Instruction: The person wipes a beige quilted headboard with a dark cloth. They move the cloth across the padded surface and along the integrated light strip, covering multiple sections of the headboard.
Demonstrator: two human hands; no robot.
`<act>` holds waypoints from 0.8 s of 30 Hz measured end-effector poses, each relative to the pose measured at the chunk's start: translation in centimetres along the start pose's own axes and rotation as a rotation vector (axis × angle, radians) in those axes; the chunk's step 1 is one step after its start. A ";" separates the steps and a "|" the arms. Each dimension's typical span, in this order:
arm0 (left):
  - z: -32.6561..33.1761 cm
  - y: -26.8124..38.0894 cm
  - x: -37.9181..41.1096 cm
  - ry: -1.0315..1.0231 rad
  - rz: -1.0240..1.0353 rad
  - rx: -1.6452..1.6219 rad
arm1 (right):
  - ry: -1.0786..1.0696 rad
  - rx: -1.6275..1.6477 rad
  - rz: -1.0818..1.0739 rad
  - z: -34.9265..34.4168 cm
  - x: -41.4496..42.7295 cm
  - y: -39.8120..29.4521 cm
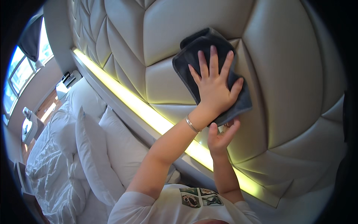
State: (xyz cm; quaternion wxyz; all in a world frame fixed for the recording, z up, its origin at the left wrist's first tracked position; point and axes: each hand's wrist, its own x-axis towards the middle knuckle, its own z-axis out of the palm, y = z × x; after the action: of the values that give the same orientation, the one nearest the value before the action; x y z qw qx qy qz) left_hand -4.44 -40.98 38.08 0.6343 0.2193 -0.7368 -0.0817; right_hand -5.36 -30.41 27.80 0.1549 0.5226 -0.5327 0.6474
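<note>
My left hand (pixel 214 86), a bangle (pixel 192 124) at its wrist, lies flat with fingers spread over a dark grey cloth (pixel 188 67). It holds the cloth pressed against a padded, leather-look wall panel (pixel 170 86). One upper corner of the cloth is folded over. Just below the cloth's lower edge is my right hand (pixel 222 138), its thumb and fingers apart. Some right fingertips are hidden by the cloth's edge, and whether they touch it is unclear.
A glowing light strip (pixel 134 102) runs along a ledge below the panel. On the left is a bed with white pillows (pixel 93 156) and a rumpled white duvet (pixel 53 168). Beyond it are a bedside table (pixel 71 79), a window (pixel 22 74) and a dark curtain (pixel 30 39).
</note>
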 end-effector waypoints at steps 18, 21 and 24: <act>2.3 12.1 -2.9 -0.031 0.327 -0.052 | 0.058 -0.149 -0.032 -16.9 -1.0 -2.2; 1.5 13.1 1.4 0.072 0.266 -0.047 | 0.166 -0.110 -0.110 -19.2 0.0 -2.3; 1.3 13.7 3.6 0.193 0.091 -0.015 | 0.150 -0.024 -0.077 -20.6 0.1 -3.4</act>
State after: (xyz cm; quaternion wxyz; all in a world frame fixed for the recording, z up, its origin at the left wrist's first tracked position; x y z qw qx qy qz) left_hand -9.10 -30.48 46.56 0.7069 0.1878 -0.6809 -0.0371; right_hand -13.38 -11.61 32.01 0.2256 0.4907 -0.5068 0.6719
